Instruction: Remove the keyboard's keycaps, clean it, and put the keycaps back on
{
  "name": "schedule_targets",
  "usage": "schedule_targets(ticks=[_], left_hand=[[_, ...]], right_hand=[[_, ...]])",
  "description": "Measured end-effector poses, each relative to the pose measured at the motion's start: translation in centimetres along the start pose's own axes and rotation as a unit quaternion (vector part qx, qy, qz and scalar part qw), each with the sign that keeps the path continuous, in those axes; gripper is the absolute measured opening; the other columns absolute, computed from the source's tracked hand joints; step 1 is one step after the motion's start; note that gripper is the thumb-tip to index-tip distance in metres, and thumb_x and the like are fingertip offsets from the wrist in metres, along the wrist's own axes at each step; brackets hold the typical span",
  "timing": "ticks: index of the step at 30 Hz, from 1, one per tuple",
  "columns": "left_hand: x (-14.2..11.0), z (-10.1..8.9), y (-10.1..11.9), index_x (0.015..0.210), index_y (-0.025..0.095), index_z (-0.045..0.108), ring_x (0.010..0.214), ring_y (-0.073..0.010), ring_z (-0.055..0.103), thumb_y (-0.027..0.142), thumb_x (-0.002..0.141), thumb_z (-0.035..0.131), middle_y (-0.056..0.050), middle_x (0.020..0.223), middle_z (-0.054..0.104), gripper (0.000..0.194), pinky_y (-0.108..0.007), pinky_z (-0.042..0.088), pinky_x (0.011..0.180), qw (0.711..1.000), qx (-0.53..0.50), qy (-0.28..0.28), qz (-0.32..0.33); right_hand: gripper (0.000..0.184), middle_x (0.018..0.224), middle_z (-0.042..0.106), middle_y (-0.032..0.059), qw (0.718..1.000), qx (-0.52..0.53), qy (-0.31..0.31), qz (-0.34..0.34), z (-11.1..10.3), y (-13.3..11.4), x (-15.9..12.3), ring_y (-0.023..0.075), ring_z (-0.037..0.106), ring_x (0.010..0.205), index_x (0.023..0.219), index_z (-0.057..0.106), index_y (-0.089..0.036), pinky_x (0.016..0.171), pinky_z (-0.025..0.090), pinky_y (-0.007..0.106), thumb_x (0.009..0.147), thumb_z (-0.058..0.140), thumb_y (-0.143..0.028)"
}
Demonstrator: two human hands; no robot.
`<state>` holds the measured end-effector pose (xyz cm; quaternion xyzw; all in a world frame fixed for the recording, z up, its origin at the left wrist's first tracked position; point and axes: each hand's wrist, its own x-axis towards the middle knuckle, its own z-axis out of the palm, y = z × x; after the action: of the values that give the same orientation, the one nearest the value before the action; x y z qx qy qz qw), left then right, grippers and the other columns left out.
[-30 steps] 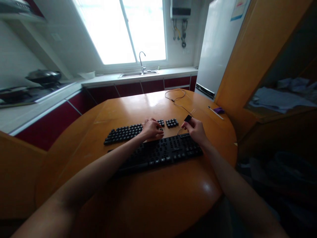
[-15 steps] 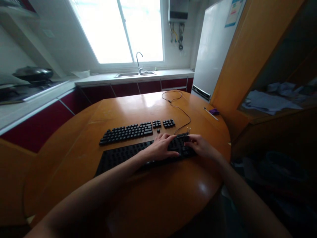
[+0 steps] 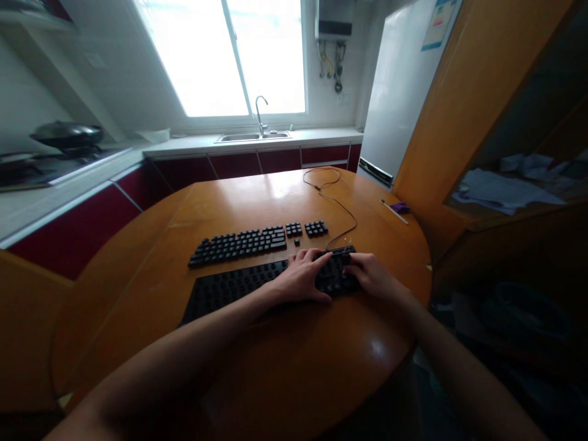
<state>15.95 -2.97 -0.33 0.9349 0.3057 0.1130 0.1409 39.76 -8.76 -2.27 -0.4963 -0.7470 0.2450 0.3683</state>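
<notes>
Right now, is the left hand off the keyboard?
No, the left hand rests across the keyboard, beside the right hand.

Vs. 1 s ago, my L hand (image 3: 305,275) left the keycap rows (image 3: 239,246) & came down on the kbd (image 3: 239,285); my R hand (image 3: 373,274), then raised w/ a dark piece, is now low at its R end. Thin wires (image 3: 348,242) now poke up there; single cap (image 3: 296,241) clear.

It's a kitchen b/c of sink (image 3: 236,138) w/ tap (image 3: 258,114), pan (image 3: 67,131) on stove (image 3: 43,174) & fridge (image 3: 394,86).
</notes>
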Motion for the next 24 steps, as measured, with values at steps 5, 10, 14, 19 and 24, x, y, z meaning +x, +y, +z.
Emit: schedule_targets(ticks=[5, 10, 14, 19, 24], left_hand=[[-0.2, -0.1, 0.1, 0.151, 0.031, 0.041, 0.131, -0.0458, 0.04, 0.06, 0.056, 0.088, -0.017, 0.146, 0.047, 0.11, -0.065, 0.031, 0.108, 1.0, 0.002, 0.002, -0.008], [-0.3, 0.4, -0.3, 0.149, 0.033, 0.045, 0.13, -0.0456, 0.041, 0.062, 0.055, 0.087, -0.016, 0.145, 0.048, 0.107, -0.064, 0.032, 0.106, 1.0, -0.001, 0.02, 0.0], [-0.3, 0.8, -0.6, 0.148, 0.033, 0.046, 0.129, -0.0453, 0.041, 0.062, 0.055, 0.087, -0.015, 0.145, 0.048, 0.105, -0.064, 0.032, 0.107, 0.999, -0.004, 0.031, 0.005], [-0.4, 0.8, -0.5, 0.148, 0.034, 0.045, 0.132, -0.044, 0.038, 0.063, 0.057, 0.086, -0.013, 0.149, 0.046, 0.105, -0.062, 0.03, 0.109, 1.0, -0.003, 0.021, -0.002], [-0.5, 0.7, -0.2, 0.148, 0.033, 0.046, 0.134, -0.0422, 0.037, 0.065, 0.057, 0.085, -0.012, 0.15, 0.044, 0.103, -0.061, 0.027, 0.111, 1.0, 0.0, 0.015, -0.013]], right_hand=[[0.012, 0.074, 0.066, 0.0018, 0.998, 0.02, 0.023, 0.047, 0.5, 0.0, 0.3, 0.0188, 0.056, 0.069, 0.077, 0.064, -0.018, 0.063, 0.041, 0.028, 0.086, 0.057, -0.022], [0.012, 0.073, 0.065, 0.0019, 0.997, 0.037, 0.025, 0.068, 0.6, -0.5, 0.4, 0.0186, 0.056, 0.069, 0.077, 0.064, -0.018, 0.063, 0.041, 0.028, 0.085, 0.057, -0.023], [0.012, 0.072, 0.064, 0.002, 0.996, 0.039, 0.034, 0.077, 0.8, -0.4, 0.3, 0.0183, 0.055, 0.068, 0.076, 0.063, -0.017, 0.062, 0.041, 0.028, 0.085, 0.058, -0.023], [0.012, 0.079, 0.068, 0.0042, 0.998, -0.002, 0.039, 0.04, 0.6, -0.6, -0.1, 0.0201, 0.058, 0.074, 0.081, 0.065, -0.018, 0.067, 0.042, 0.03, 0.088, 0.056, -0.023], [0.013, 0.077, 0.067, 0.0048, 0.998, -0.038, 0.042, 0.026, 0.6, -1.0, -0.2, 0.0203, 0.058, 0.071, 0.078, 0.064, -0.019, 0.066, 0.04, 0.03, 0.088, 0.057, -0.022]])
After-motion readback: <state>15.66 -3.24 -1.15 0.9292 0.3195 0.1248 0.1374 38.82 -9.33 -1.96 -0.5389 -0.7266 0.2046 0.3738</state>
